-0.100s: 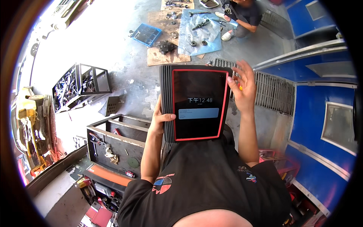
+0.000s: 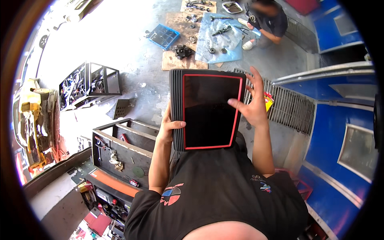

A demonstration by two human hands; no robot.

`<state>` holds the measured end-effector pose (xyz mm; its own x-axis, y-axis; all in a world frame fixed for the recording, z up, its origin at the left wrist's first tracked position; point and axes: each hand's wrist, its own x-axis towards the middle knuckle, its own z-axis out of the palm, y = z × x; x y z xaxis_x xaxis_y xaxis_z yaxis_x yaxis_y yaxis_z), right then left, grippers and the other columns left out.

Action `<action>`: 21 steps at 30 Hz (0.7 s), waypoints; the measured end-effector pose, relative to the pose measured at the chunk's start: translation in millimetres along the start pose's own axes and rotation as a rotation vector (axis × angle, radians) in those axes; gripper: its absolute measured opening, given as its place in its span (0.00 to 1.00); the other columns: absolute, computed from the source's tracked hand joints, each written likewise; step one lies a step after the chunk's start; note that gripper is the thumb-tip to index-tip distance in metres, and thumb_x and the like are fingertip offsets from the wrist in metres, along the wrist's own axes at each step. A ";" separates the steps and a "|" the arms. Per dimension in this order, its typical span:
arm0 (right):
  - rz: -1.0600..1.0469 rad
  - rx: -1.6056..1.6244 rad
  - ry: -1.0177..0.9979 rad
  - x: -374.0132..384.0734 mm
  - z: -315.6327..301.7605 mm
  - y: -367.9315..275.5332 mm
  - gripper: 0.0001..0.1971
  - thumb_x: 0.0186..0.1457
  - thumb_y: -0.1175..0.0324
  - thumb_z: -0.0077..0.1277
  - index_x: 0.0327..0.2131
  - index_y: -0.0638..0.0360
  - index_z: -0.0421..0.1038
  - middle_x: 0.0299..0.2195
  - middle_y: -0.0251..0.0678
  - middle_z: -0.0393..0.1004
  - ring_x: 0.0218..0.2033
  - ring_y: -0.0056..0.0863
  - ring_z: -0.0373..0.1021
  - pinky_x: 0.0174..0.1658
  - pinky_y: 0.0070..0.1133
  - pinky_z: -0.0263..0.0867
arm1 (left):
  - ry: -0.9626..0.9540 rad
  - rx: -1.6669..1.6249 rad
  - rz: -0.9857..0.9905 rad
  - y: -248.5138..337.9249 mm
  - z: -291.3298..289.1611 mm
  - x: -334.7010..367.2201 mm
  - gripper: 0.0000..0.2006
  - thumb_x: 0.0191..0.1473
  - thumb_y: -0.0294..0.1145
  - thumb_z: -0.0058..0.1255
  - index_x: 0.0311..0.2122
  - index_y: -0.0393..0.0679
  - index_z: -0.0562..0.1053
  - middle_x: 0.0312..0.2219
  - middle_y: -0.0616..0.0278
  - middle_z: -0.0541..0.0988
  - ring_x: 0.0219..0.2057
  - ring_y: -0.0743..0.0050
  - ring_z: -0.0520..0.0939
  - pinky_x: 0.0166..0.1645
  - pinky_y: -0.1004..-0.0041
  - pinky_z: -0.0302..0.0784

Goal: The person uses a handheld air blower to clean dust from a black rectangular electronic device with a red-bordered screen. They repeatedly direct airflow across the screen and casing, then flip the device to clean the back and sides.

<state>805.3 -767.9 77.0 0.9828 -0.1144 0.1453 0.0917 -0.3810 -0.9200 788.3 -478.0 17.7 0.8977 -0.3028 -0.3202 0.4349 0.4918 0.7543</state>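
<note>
A tablet (image 2: 210, 116) in a ribbed black case with a red border round its screen is held upright in front of my chest. Its screen is dark. My left hand (image 2: 170, 125) grips the ribbed left side, thumb on the front, the other fingers hidden behind the case. At the tablet's right edge, my right hand (image 2: 254, 102) has its fingers spread, and the thumb reaches over the screen. Whether the thumb touches the glass I cannot tell.
A dark metal cart (image 2: 124, 154) with tools stands at the left, a black parts bin (image 2: 90, 86) beyond it. Ahead, machine parts lie on a blue plastic sheet (image 2: 230, 38) and cardboard (image 2: 176, 62), near a crouching person (image 2: 272, 20). Blue panels (image 2: 332, 132) stand right of a floor grate (image 2: 294, 108).
The lit screen, with its clock and a light notification panel, has gone dark. My right thumb has moved left over the screen. The surroundings have shifted slightly right and down in view.
</note>
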 end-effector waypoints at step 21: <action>-0.466 -0.174 -0.253 264.4 3.7 33.4 0.18 0.45 0.60 0.67 0.38 0.60 0.79 0.33 0.39 0.81 0.31 0.37 0.78 0.34 0.25 0.73 | -0.021 0.039 -0.048 47.5 32.1 159.9 0.52 0.28 0.30 0.65 0.65 0.36 0.56 0.52 0.57 0.73 0.51 0.63 0.75 0.58 0.68 0.69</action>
<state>1068.8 -807.4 83.3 0.8547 0.3179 0.4104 0.5185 -0.4873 -0.7026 950.3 -529.2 20.8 0.8739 -0.3428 -0.3446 0.4740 0.4442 0.7602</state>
